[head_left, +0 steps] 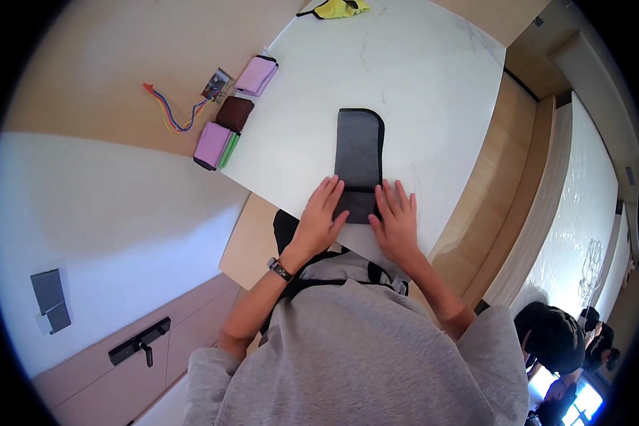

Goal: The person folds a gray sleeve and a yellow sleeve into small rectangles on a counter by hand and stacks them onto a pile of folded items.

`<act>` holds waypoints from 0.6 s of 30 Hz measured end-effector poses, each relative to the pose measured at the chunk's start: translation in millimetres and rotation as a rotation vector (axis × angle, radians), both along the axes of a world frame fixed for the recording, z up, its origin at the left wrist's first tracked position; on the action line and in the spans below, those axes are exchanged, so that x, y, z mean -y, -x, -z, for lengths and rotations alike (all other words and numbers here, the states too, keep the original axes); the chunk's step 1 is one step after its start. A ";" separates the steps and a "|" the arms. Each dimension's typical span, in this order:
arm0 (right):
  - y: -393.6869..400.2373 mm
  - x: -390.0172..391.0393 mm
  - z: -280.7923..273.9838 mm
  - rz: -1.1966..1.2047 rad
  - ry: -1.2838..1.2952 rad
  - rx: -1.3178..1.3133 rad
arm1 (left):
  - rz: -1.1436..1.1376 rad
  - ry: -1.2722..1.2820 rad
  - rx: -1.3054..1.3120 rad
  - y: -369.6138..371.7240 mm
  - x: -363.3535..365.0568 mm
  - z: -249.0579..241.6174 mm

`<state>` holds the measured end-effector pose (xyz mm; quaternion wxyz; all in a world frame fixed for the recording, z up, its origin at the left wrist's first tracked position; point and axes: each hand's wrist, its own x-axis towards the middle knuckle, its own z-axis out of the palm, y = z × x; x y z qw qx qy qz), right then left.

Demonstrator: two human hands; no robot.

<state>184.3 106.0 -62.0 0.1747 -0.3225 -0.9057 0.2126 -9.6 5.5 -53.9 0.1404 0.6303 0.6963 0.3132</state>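
A grey cloth (360, 145) with black edging lies lengthwise on the white marbled tabletop (433, 99), its near end folded over in a short flap. My left hand (321, 216) rests on the left side of that flap, fingers stretched out and thumb on the cloth. On the opposite side, my right hand (399, 221) lies with fingers spread, its fingertips at the cloth's right edge. Neither hand grips the cloth. A dark watch band (280, 269) is on my left wrist.
Along the table's left edge sit folded cloths: a pink one (256, 75), a dark brown one (234, 114), another pink one (211, 145) and a green one (228, 150). A yellow cloth (341, 8) lies at the far edge. Coloured wires (181, 128) hang from the wall. People (554, 337) are at lower right.
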 end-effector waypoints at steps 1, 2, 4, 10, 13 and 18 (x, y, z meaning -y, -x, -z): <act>0.1 -0.8 0.2 0.000 0.001 0.001 | 0.000 0.001 0.001 -0.2 -1.4 -3.6; 0.8 -2.6 0.4 0.055 0.044 -0.086 | -0.056 -0.013 0.076 0.0 -3.2 -7.4; 4.4 -6.8 -1.2 0.110 0.088 -0.173 | -0.113 -0.027 0.150 1.2 -7.6 -9.6; 17.6 -13.6 -5.4 0.143 0.088 -0.209 | -0.177 -0.055 0.219 5.5 -19.3 -3.0; 21.6 -22.9 -9.7 0.150 0.107 -0.239 | -0.178 -0.035 0.227 5.4 -21.4 -3.9; 55.0 -90.0 -10.1 0.134 0.010 -0.372 | -0.090 -0.075 0.039 5.5 -23.3 -4.7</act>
